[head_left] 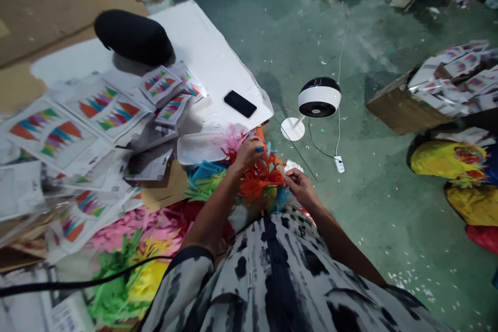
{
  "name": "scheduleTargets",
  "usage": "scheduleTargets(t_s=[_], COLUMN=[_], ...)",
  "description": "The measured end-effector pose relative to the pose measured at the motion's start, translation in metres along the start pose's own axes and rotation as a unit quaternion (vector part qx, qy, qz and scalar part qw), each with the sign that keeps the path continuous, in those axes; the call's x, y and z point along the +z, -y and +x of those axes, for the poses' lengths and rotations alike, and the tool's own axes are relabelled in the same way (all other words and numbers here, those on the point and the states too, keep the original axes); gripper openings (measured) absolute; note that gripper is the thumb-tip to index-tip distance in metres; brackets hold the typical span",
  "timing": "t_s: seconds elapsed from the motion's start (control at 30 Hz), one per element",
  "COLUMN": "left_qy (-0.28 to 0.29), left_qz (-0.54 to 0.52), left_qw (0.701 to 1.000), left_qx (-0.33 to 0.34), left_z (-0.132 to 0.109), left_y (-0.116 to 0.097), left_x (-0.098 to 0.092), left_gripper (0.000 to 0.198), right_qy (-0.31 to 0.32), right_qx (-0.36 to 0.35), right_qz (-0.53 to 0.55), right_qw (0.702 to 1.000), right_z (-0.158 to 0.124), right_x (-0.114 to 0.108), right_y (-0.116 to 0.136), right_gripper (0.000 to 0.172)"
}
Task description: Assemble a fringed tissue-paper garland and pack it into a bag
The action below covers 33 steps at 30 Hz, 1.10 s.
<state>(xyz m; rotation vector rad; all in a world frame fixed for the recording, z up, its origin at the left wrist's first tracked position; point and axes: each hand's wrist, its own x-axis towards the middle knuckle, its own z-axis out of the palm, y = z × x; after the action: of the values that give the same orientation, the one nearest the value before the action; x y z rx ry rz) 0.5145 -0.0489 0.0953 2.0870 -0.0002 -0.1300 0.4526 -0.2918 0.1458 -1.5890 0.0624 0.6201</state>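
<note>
My left hand (249, 154) is closed over a heap of fringed tissue paper, with bits of blue at its fingertips; what it grips is too small to make out. Orange tissue fringe (261, 182) lies in front of my body, between the two hands. My right hand (300, 185) has thumb and finger pinched together at the right edge of the orange strips, and the pinched thing is unclear. Pink fringe (235, 138) shows just beyond my left hand. Blue tissue (208, 172) and light green strips lie left of my left wrist.
A shallow plastic tray (200, 148), a phone (240, 104) and a black rounded case (132, 36) rest on the white table. Printed garland packages (105, 106) cover its left. A white fan (319, 97) stands on the floor, near a box of packages (400, 104).
</note>
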Motion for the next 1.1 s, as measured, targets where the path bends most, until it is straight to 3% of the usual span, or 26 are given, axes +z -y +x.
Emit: scheduleTargets(t_s=[0.1, 0.2, 0.4, 0.5, 0.67, 0.8, 0.97, 1.03, 1.1], left_qy=[0.016, 0.033, -0.009, 0.001, -0.005, 0.0, -0.217, -0.198, -0.105], left_qz=[-0.086, -0.188, -0.33, -0.372, -0.371, -0.341, -0.211, -0.182, -0.198], left_qw=[0.996, 0.98, 0.942, 0.926, 0.927, 0.938, 0.952, 0.963, 0.975], left_qx=[-0.004, -0.053, -0.063, -0.065, -0.064, -0.066, -0.045, -0.012, 0.009], left_z=[0.003, -0.004, -0.023, -0.03, -0.039, -0.038, -0.029, -0.028, -0.031], left_y=[-0.005, -0.015, -0.046, -0.06, -0.069, -0.063, -0.053, -0.056, -0.062], left_x=[-0.011, -0.015, -0.009, -0.004, 0.002, -0.006, -0.025, -0.028, -0.026], left_gripper=[0.026, 0.036, 0.033, 0.036, 0.043, 0.04, 0.031, 0.032, 0.036], right_qy=[-0.002, -0.016, -0.066, -0.034, 0.026, 0.007, -0.043, -0.037, -0.025], right_qx=[0.0, -0.017, -0.093, -0.113, -0.087, -0.09, -0.113, -0.113, -0.107], right_qz=[-0.001, -0.007, -0.004, 0.008, 0.038, 0.031, 0.003, -0.003, 0.002], right_qw=[1.0, 1.0, 0.993, 0.993, 0.995, 0.995, 0.993, 0.993, 0.994], right_z=[0.0, 0.002, 0.013, 0.02, 0.025, 0.026, 0.027, 0.028, 0.029], right_x=[-0.001, -0.001, 0.007, 0.015, 0.024, 0.025, 0.022, 0.023, 0.025], right_y=[0.001, 0.003, 0.02, 0.033, 0.042, 0.038, 0.034, 0.033, 0.032], right_gripper=[0.047, 0.042, 0.036, 0.037, 0.043, 0.047, 0.048, 0.047, 0.046])
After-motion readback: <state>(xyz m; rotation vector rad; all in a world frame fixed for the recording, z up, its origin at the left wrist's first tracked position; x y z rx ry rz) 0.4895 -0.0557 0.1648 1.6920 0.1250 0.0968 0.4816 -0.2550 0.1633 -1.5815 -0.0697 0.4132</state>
